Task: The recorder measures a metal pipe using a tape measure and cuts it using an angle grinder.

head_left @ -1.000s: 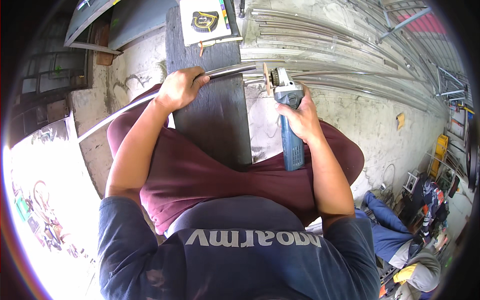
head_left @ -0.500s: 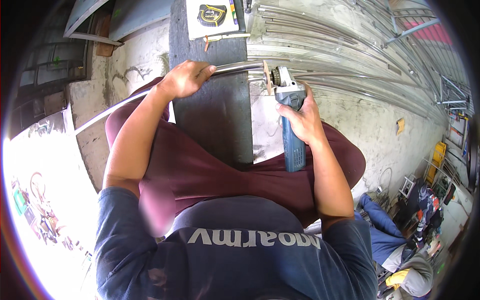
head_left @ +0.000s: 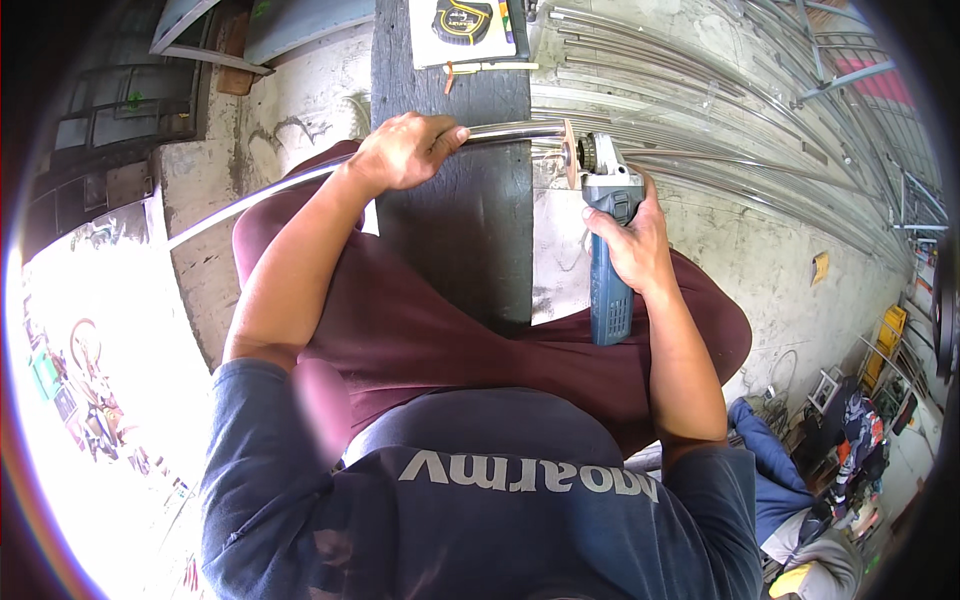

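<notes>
A shiny metal tube [head_left: 515, 132] lies across the dark wooden bench [head_left: 455, 235], and my left hand [head_left: 412, 150] is wrapped round it. The tube runs on past my left knee toward the bright floor. My right hand [head_left: 632, 235] grips a blue angle grinder [head_left: 612, 280] around its upper body, thumb along the near side. The grinder stands with its grey head away from me. Its thin brownish disc [head_left: 571, 155], seen edge-on, is at the tube's right end; whether they touch I cannot tell.
Beyond my hands, a tape measure [head_left: 461, 20] sits on a white pad, with a pen-like stick [head_left: 490, 67] beside it. Several long metal tubes [head_left: 700, 95] lie on the concrete floor at the far right. A person in blue trousers [head_left: 765, 450] is at the lower right.
The whole view has shifted, so everything appears a little further right. My grips on the tube and the angle grinder look the same, and the disc stays at the tube's end.
</notes>
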